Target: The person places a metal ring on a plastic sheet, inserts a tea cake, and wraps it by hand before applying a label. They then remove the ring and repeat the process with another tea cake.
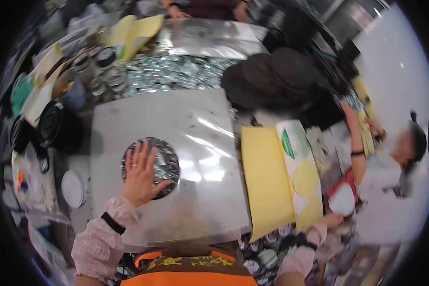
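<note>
My left hand (140, 175) lies flat with its fingers apart on a round black disc (166, 167) with a shiny, crinkled silvery surface. The disc rests on a smooth grey board (200, 190). My right hand (332, 219) is at the lower right, near the bottom edge of a white sheet with a green mark (293, 138); its fingers are small and blurred, so any hold is unclear. Beside the board lies a yellow sheet (267, 181).
Behind the board are shiny pieces (176, 74) and a stack of dark round items (271, 76). Black tubs (59, 126) and a white lid (73, 188) stand left. Round items (269, 257) lie lower right. One person (357, 152) is right, another (207, 9) across.
</note>
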A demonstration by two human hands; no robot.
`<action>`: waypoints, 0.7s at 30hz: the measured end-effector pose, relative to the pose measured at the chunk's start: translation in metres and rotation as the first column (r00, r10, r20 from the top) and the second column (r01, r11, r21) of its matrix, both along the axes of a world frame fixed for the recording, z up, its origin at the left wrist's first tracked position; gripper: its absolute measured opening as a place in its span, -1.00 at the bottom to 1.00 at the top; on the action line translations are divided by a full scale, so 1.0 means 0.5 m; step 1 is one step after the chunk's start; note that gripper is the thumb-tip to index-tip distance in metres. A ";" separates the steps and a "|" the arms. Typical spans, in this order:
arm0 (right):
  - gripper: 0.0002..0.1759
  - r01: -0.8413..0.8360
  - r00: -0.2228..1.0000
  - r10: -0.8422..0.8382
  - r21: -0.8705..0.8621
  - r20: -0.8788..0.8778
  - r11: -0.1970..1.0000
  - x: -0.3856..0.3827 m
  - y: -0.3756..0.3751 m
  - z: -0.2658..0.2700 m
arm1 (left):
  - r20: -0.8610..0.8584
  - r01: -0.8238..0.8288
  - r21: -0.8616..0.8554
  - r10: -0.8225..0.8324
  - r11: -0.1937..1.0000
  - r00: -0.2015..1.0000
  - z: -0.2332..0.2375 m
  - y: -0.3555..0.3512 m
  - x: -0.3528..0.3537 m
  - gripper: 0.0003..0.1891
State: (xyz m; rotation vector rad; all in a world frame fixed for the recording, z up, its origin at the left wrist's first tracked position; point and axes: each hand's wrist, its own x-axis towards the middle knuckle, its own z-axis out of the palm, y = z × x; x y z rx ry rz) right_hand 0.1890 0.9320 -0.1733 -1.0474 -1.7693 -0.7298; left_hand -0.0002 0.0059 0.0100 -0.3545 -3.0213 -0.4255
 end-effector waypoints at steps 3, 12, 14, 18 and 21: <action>-0.61 -0.445 0.894 0.371 -0.392 -0.253 0.805 -0.220 -0.374 0.036 | 0.013 0.019 -0.015 -0.019 1.000 1.000 -0.005 -0.006 -0.001 -0.11; -0.10 -0.464 -0.599 0.789 -0.744 -0.136 -0.481 -0.415 -1.475 0.330 | 0.024 0.123 0.285 -0.136 0.951 0.990 -0.082 -0.036 0.018 -0.31; -0.04 -0.476 -0.564 0.825 -0.807 -0.024 -0.348 -0.395 -1.502 0.363 | -0.034 0.118 0.179 -0.114 0.977 0.993 -0.083 -0.041 0.024 -0.39; 0.01 -0.147 -0.505 0.721 -0.776 -0.475 -0.614 -0.446 -1.513 0.385 | 0.012 0.102 0.258 -0.109 0.961 0.994 -0.078 -0.035 0.017 -0.38; -0.10 -0.073 -0.416 0.629 -0.665 -0.657 -0.743 -0.491 -1.559 0.316 | -0.028 0.151 0.195 -0.148 0.969 0.989 -0.088 -0.038 0.005 -0.34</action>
